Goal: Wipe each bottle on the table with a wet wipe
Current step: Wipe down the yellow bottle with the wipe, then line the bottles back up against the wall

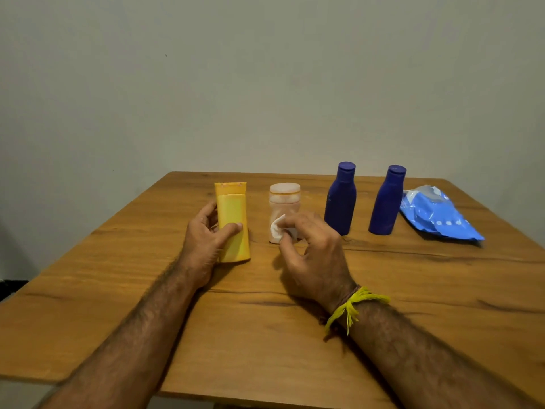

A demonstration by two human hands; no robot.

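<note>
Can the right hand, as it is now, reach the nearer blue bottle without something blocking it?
Probably yes. The right hand holds a wet wipe, and the nearer blue bottle stands just beyond it to the right, with only bare table between.

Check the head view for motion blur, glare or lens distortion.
Head view: the right hand holding the white wet wipe is motion-blurred; the left hand on the yellow plastic bottle is sharp; wooden table edges bow slightly; lighting dim, even, no glare.
</note>
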